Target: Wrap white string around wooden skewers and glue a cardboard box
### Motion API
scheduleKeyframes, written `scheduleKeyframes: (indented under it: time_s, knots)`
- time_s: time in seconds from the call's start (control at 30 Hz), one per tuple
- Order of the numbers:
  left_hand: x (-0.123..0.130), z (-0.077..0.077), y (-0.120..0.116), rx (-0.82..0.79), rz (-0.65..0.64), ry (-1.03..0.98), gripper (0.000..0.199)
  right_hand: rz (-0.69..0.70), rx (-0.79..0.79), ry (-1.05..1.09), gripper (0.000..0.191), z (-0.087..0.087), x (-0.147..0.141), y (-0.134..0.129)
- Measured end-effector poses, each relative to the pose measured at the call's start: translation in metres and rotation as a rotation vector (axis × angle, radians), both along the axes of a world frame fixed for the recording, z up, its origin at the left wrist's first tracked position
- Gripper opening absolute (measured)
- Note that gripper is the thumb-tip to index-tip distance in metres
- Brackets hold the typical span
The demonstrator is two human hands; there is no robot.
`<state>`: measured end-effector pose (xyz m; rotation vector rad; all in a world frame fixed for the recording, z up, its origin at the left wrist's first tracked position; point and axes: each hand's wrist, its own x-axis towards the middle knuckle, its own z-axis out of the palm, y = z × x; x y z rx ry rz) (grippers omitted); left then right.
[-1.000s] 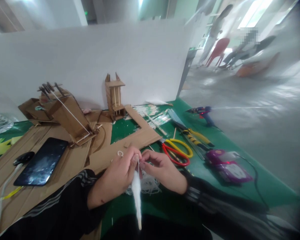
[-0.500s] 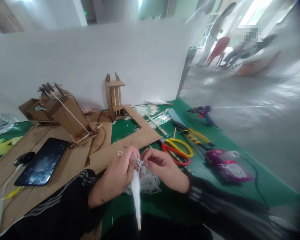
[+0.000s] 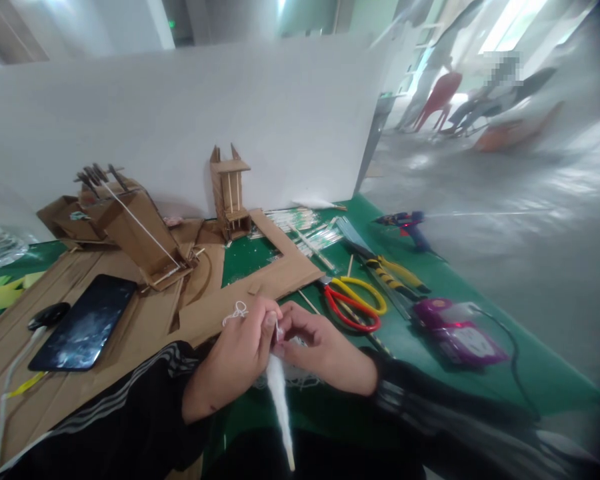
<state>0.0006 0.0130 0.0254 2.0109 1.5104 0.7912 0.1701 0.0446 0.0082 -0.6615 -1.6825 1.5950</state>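
Observation:
My left hand [image 3: 245,343] is closed around the upper end of a stick wound with white yarn [image 3: 280,397]. The stick hangs downward, its bare wooden tip at the bottom. A loose curl of white yarn [image 3: 239,311] sticks out above the knuckles. Close against it, my right hand [image 3: 325,343] has its fingers bent in a pinch on a strand of the same yarn, at the top of the winding. Beneath both hands lies a loose tangle of white yarn [image 3: 307,381] on the green tabletop, partly hidden by them.
Scissors [image 3: 357,303], pliers [image 3: 395,273] and a purple device with a cord [image 3: 455,333] lie to the right; a glue gun [image 3: 407,227] is beyond. Leftward are cardboard sheets [image 3: 80,260], a phone [image 3: 85,323] and cardboard models [image 3: 140,227]. A white panel [image 3: 180,127] stands behind.
The wound stick's lower end has swung slightly to the right. My right hand has drawn in against the left, and more yarn curls above the left knuckles.

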Motion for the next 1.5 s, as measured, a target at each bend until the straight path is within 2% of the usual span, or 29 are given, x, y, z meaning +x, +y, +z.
scheduleKeyframes:
  time_s: [0.13, 0.23, 0.3, 0.37, 0.53, 0.7, 0.8, 0.87, 0.97, 1.07, 1.2, 1.37, 1.5]
  knots:
    - [-0.001, -0.007, -0.003, 0.054, 0.055, 0.024, 0.022, 0.048, -0.046, 0.04, 0.01, 0.008, 0.007, 0.002]
    - [-0.001, -0.014, -0.001, 0.063, 0.074, 0.022, 0.024, -0.048, 0.031, 0.001, 0.009, 0.013, 0.013, 0.002]
    - [0.0, -0.019, 0.0, 0.051, 0.049, 0.007, 0.024, -0.126, 0.12, -0.031, 0.008, 0.013, 0.014, 0.001]
    - [0.0, -0.023, 0.002, 0.053, 0.006, -0.003, 0.023, -0.143, 0.141, -0.013, 0.009, 0.011, 0.014, 0.0]
    - [-0.001, -0.026, 0.003, 0.088, -0.101, -0.029, 0.019, -0.03, -0.142, 0.155, 0.015, 0.002, 0.014, 0.003]
    - [-0.003, -0.019, 0.002, 0.037, -0.137, -0.169, 0.023, 0.142, -0.307, 0.124, 0.019, -0.006, 0.018, 0.011]
    - [-0.007, -0.022, 0.002, -0.081, -0.121, -0.314, 0.031, 0.152, -0.239, 0.039, 0.021, -0.014, 0.018, 0.013]
    - [-0.01, -0.027, 0.001, -0.253, -0.107, -0.503, 0.037, 0.148, -0.184, -0.011, 0.024, -0.019, 0.017, 0.013]
    - [-0.012, -0.034, 0.0, -0.502, -0.137, -0.843, 0.041, 0.171, -0.203, -0.027, 0.026, -0.023, 0.015, 0.014]
    - [-0.011, -0.035, -0.001, -0.628, -0.176, -1.07, 0.04, 0.171, -0.202, 0.011, 0.025, -0.022, 0.015, 0.016]
    - [-0.012, -0.035, 0.001, -0.679, -0.146, -1.123, 0.037, 0.129, -0.22, 0.082, 0.028, -0.019, 0.016, 0.018]
    - [-0.012, -0.041, 0.004, -0.69, -0.094, -1.078, 0.038, 0.173, -0.511, 0.271, 0.027, -0.023, 0.016, 0.016]
    - [-0.011, -0.041, 0.004, -0.703, -0.104, -1.036, 0.039, 0.282, -0.627, 0.335, 0.027, -0.026, 0.013, 0.014]
